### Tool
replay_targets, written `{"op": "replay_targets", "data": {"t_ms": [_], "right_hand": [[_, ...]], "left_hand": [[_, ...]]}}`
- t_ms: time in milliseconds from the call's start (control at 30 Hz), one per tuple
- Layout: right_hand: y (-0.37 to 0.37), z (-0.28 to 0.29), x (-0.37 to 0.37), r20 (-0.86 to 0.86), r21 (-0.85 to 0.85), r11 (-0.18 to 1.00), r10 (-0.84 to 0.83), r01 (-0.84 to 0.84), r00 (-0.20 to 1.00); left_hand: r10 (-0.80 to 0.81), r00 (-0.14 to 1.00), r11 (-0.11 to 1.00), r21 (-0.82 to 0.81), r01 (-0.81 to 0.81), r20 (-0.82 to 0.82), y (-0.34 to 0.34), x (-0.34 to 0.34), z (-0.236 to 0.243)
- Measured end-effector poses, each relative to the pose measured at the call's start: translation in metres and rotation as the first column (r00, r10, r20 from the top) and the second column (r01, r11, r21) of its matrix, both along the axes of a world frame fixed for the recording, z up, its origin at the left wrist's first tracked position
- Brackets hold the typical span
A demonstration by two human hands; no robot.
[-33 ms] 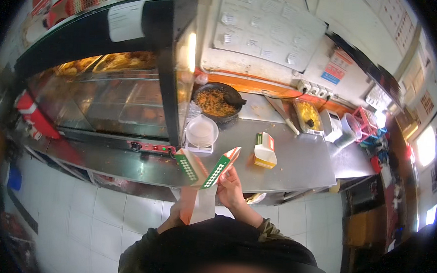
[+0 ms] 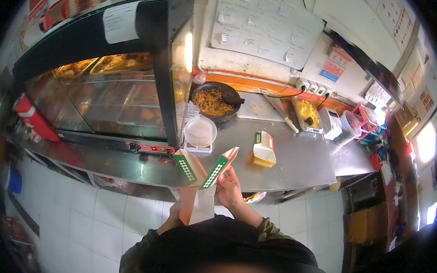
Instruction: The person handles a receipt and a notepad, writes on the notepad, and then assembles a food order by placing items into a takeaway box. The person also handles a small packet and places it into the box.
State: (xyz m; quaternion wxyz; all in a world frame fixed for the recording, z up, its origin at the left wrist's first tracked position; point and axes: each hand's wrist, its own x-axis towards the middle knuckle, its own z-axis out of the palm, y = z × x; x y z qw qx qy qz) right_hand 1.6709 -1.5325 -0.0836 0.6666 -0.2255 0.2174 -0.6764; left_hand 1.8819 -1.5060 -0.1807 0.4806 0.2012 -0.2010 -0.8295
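I hold a partly unfolded cardboard food carton (image 2: 218, 169), green, white and orange, low in front of me at the counter edge. Its flaps stand apart in a V. My right hand (image 2: 231, 190) pinches the right flap between thumb and fingers. On the carton's lower left side is my left hand (image 2: 173, 215), closed on the card, its fingers partly hidden. Another carton (image 2: 264, 151), folded into shape in white, yellow and green, stands on the steel counter (image 2: 301, 160) to the right.
A glass food warmer (image 2: 161, 84) fills the left. Beside it, a clear plastic tub (image 2: 199, 131) rests on a small scale (image 2: 198, 148). Behind are a black pan (image 2: 232, 118) of orange-brown food, a knife (image 2: 283, 115) and a tray of yellow food (image 2: 307, 113).
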Motion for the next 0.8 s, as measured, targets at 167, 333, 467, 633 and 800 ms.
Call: {"op": "replay_targets", "data": {"t_ms": [167, 333, 467, 633, 800], "right_hand": [[-0.007, 0.012, 0.001, 0.017, -0.033, 0.999, -0.016, 0.016, 1.000], [-0.012, 0.020, -0.014, 0.242, 0.159, 0.987, -0.045, 0.007, 0.969], [-0.055, -0.005, -0.075, -0.180, -0.066, 0.924, -0.382, 0.377, 0.906], [-0.131, -0.100, -0.134, -0.629, -0.195, 0.825, -0.520, 0.530, 0.578], [-0.171, -0.118, -0.140, -0.934, -0.208, 0.767, -0.341, 0.607, 0.110]], "left_hand": [[0.106, 0.994, 0.991, -0.079, -0.105, 0.013, -0.002, -0.014, 0.013], [0.140, 0.990, 0.990, -0.015, -0.140, -0.015, -0.003, -0.031, 0.051], [0.207, 0.973, 0.969, -0.115, -0.219, -0.105, -0.010, -0.009, 0.056], [0.329, 0.933, 0.943, 0.001, -0.333, -0.142, -0.009, 0.024, 0.041], [0.291, 0.956, 0.957, 0.005, -0.292, 0.036, -0.017, 0.058, 0.032]]}}
